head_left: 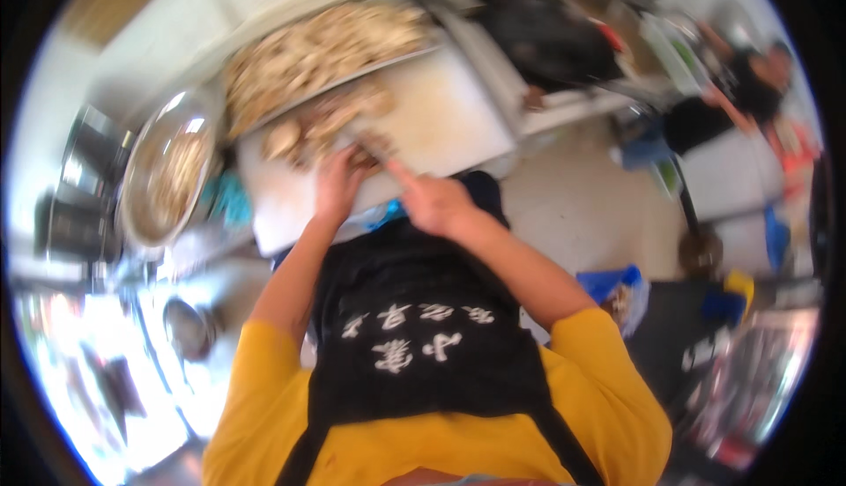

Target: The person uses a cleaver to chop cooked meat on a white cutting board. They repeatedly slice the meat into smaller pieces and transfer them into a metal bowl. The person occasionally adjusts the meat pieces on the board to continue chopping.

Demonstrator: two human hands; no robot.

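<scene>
A white cutting board (458, 107) lies before me with a loose heap of pale brown food pieces (322, 125) on its left half. At the near edge of that heap, my left hand (337, 185) is closed, fingers curled over food, though blur hides the exact piece. My right hand (434, 204) is closed around the handle of a knife, index finger stretched forward along it. The greyish knife blade (376, 144) reaches into the pieces beside my left fingertips. Behind the heap, a long metal tray (330, 89) is piled with similar pale pieces.
Left of the board stands a round metal bowl (132, 178) holding pale strips. A teal cloth (233, 200) lies between them. At the back right is a large black wok-like vessel (551, 41). Another person (740, 89) is at the far right, near a white table (731, 169).
</scene>
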